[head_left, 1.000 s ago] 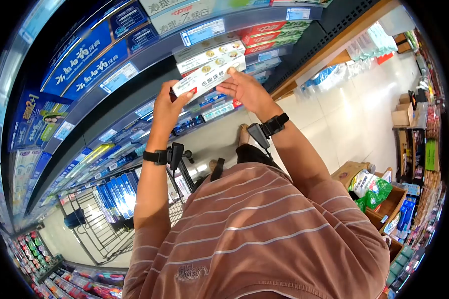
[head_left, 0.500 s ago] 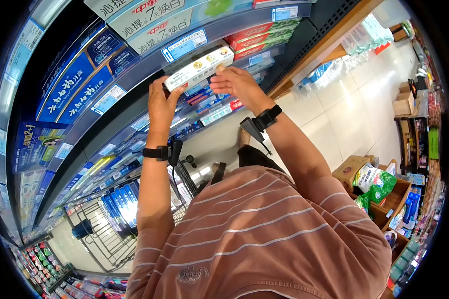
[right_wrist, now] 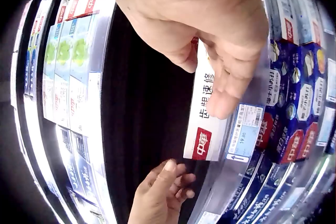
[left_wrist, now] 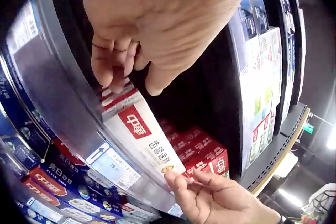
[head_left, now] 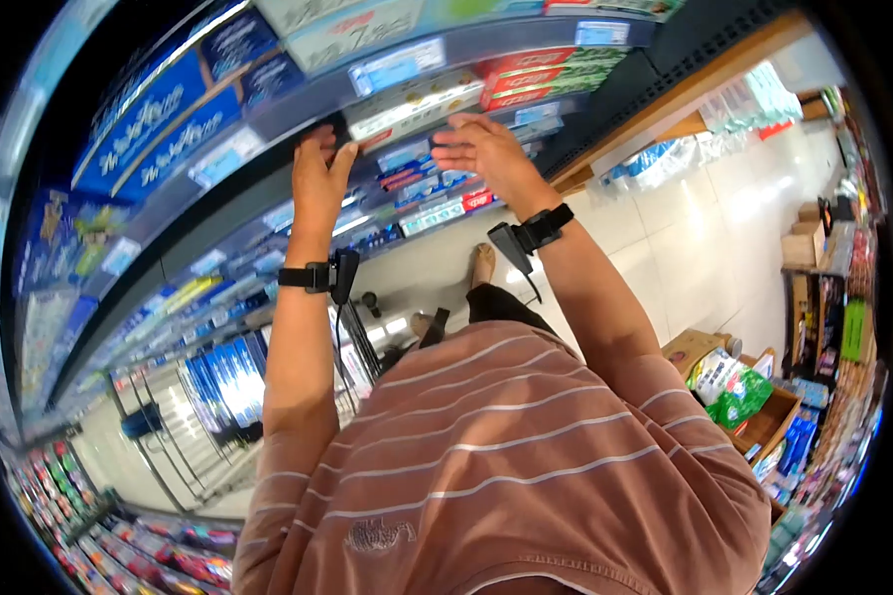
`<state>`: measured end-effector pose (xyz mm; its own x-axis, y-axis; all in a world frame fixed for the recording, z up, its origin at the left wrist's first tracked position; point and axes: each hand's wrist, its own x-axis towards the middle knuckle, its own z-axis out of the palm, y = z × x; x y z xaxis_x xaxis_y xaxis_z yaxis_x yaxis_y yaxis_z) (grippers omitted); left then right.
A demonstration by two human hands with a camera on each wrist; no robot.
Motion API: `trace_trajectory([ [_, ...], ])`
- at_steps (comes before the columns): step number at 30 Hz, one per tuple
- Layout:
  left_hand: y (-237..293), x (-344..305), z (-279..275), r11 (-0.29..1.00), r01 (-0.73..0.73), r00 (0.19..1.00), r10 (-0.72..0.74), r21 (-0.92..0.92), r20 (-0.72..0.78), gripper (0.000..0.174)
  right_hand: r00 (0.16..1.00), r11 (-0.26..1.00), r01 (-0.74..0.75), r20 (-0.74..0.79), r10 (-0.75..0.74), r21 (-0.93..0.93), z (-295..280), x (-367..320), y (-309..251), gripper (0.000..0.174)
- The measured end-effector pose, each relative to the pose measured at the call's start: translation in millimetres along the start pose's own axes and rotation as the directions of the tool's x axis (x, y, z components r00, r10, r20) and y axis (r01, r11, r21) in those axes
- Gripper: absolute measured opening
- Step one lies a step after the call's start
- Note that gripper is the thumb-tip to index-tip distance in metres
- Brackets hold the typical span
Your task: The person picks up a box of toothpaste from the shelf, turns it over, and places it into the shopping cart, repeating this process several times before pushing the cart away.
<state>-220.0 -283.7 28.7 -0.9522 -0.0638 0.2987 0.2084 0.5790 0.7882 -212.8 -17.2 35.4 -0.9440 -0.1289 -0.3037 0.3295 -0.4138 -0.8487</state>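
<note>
A white toothpaste box [head_left: 422, 112] with a red label lies on the shelf, its long side along the front edge. My left hand [head_left: 319, 183] is just off the box's left end, thumb and fingers spread and holding nothing. At the other end, my right hand [head_left: 491, 164] has its fingers extended close to the box front. In the right wrist view the fingers of the right hand [right_wrist: 226, 56] overlap the toothpaste box [right_wrist: 207, 113]. The left hand [right_wrist: 160, 195] appears below it, apart from the box.
Red and green toothpaste boxes [head_left: 531, 77] sit right of the white one. Blue boxes [head_left: 159, 124] fill the shelf at left. A price tag [left_wrist: 113, 166] runs along the shelf lip. A wire cart [head_left: 184, 436] stands at lower left, and an open carton [head_left: 764, 426] at right.
Both hands held the white toothpaste box in front of the shelf earlier. It has moved in onto the shelf, and the hands have let go and drawn apart from it.
</note>
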Motion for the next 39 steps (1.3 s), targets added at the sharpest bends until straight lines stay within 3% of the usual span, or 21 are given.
trace_trajectory([
  [4,-11.0,-52.7,-48.7,0.985,0.112,0.989,-0.124,-0.134,-0.082,0.04,0.994,0.998,-0.051,0.091,0.055,-0.044,1.6,-14.3,14.6,0.029],
  [9,-76.8,-157.5,-122.0,0.865,0.472,0.863,-0.493,-0.171,-0.114,0.034,0.974,0.961,-0.175,0.108,0.201,-0.212,21.4,-27.5,44.2,0.03],
  [10,-108.6,-185.1,-130.2,0.888,0.438,0.878,-0.456,-0.136,-0.147,0.031,0.965,0.953,-0.195,0.127,0.229,-0.232,25.4,-27.7,50.3,0.03],
  [12,-147.1,-235.4,-141.9,0.799,0.6,0.794,-0.6,-0.032,-0.101,0.027,0.947,0.934,-0.234,0.152,0.282,-0.272,32.1,-30.8,63.2,0.031],
  [14,-186.8,-290.0,-134.4,0.816,0.566,0.824,-0.554,0.121,-0.12,0.029,0.913,0.913,-0.271,0.219,0.344,-0.306,41.4,-33.3,72.6,0.031],
  [15,-179.0,-304.1,-131.3,0.818,0.539,0.842,-0.523,0.201,-0.132,0.028,0.896,0.901,-0.285,0.242,0.372,-0.327,44.4,-33.5,79.6,0.031],
  [16,-189.8,-319.9,-127.5,0.797,0.505,0.854,-0.517,0.332,-0.06,0.029,0.879,0.888,-0.298,0.262,0.398,-0.349,49.8,-35.4,85.0,0.031],
  [18,-195.8,-351.4,-109.6,0.67,0.645,0.731,-0.682,0.367,-0.039,0.032,0.854,0.865,-0.313,0.282,0.437,-0.394,62.7,-42.2,92.8,0.031],
  [20,-178.8,-362.3,-98.8,0.644,0.706,0.675,-0.738,0.294,-0.007,0.035,0.832,0.84,-0.329,0.288,0.474,-0.432,73.2,-49.9,101.4,0.031],
  [21,-174.9,-372.6,-91.6,0.73,0.658,0.746,-0.666,0.185,-0.024,0.035,0.824,0.829,-0.336,0.287,0.489,-0.448,77.5,-52.3,105.4,0.031],
  [22,-175.7,-374.5,-83.7,0.779,0.571,0.808,-0.589,0.258,-0.012,0.041,0.817,0.819,-0.34,0.286,0.501,-0.462,81.7,-53.7,108.8,0.031],
  [24,-162.0,-372.7,-75.1,0.701,0.568,0.749,-0.658,0.432,0.083,0.049,0.805,0.803,-0.344,0.288,0.519,-0.487,88.8,-58.4,114.1,0.03],
  [26,-167.9,-374.8,-61.4,0.687,0.551,0.713,-0.682,0.474,0.16,0.055,0.79,0.784,-0.347,0.291,0.54,-0.514,93.1,-62.2,118.3,0.031],
  [28,-174.0,-368.8,-44.5,0.636,0.554,0.639,-0.738,0.537,0.215,0.053,0.772,0.765,-0.347,0.297,0.561,-0.543,96.3,-63.3,119.9,0.034],
  [29,-175.5,-368.5,-38.1,0.631,0.522,0.642,-0.734,0.574,0.222,0.05,0.775,0.767,-0.345,0.297,0.558,-0.541,98.0,-63.8,119.6,0.031],
  [35,-204.2,-363.1,-23.4,0.661,0.393,0.624,-0.702,0.639,0.342,0.048,0.8,0.764,-0.347,0.252,0.544,-0.544,102.9,-70.4,117.0,0.026],
  [39,-205.3,-347.9,-31.7,0.656,0.504,0.471,-0.754,0.561,0.458,0.05,0.806,0.775,-0.355,0.25,0.537,-0.522,94.8,-66.1,121.0,0.026],
])
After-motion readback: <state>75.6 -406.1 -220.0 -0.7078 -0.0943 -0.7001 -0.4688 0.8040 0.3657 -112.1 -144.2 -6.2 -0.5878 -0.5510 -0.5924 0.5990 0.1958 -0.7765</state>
